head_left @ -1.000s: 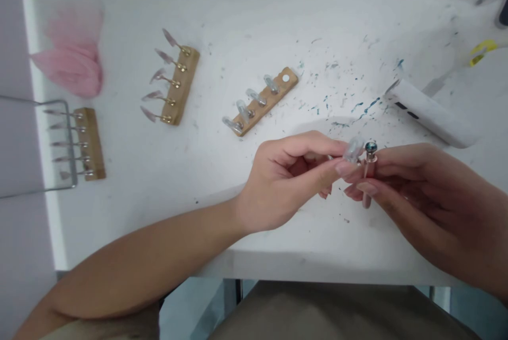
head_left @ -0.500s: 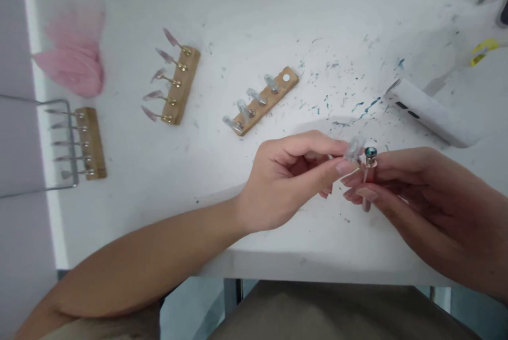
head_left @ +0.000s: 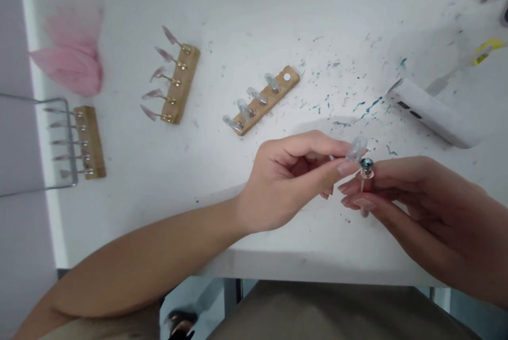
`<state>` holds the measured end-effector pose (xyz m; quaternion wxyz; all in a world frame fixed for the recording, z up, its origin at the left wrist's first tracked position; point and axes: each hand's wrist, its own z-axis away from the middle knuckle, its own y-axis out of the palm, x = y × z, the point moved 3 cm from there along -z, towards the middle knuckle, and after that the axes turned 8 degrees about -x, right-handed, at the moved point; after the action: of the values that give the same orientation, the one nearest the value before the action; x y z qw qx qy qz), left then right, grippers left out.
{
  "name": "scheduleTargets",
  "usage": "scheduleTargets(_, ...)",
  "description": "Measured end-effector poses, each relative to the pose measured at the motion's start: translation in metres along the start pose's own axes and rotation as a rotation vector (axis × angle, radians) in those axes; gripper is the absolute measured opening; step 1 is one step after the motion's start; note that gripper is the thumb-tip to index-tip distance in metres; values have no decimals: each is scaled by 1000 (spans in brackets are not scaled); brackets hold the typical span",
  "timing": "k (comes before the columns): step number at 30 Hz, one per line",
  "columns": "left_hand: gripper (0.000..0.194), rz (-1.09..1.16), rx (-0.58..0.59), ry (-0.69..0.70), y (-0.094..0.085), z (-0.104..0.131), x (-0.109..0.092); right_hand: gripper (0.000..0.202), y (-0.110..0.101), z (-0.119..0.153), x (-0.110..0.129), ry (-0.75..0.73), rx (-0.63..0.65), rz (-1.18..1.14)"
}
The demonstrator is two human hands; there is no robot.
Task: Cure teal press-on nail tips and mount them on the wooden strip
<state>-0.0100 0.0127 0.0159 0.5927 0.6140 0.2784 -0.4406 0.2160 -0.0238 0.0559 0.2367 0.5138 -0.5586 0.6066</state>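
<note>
Between the thumb and forefinger of my left hand (head_left: 293,181) is a clear false nail tip (head_left: 357,148), its wide end pointing up and to the right. My right hand (head_left: 413,207) pinches a slim pinkish stick tool (head_left: 365,186) upright, with a metal collar and a shiny blue-green, gem-like top. That top is right beside the nail tip; I cannot tell whether they touch. Above my left hand lies a wooden nail stand (head_left: 270,103) with several clear nail tips on it and a bare white round spot at its right end.
Two more wooden stands (head_left: 181,86) (head_left: 95,141) at the left carry pinkish nail tips. A metal wire frame (head_left: 71,144) crosses the far-left one, below a pink cloth (head_left: 75,67). To the right are a white device (head_left: 432,112), a yellow-handled tool (head_left: 486,51) and scattered blue-green flecks.
My right hand has lowered slightly with the stick tool, so its gem-like top now sits just below the nail tip. My left hand has barely moved, tilting the tip slightly.
</note>
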Motion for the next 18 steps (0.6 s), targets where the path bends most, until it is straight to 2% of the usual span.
scheduleTargets(5,22,-36,-27,-29,0,1,1,17,0,-3,3,-37,8,22)
scheduleTargets(9,27,2,-4,-21,1,0,1,24,0,-4,5,-71,13,43)
scheduleTargets(15,34,18,-5,-26,1,0,-2,14,-3,-6,5,-27,2,-71)
scheduleTargets(18,36,30,-12,-51,2,0,-2,22,-3,-3,3,20,26,-55)
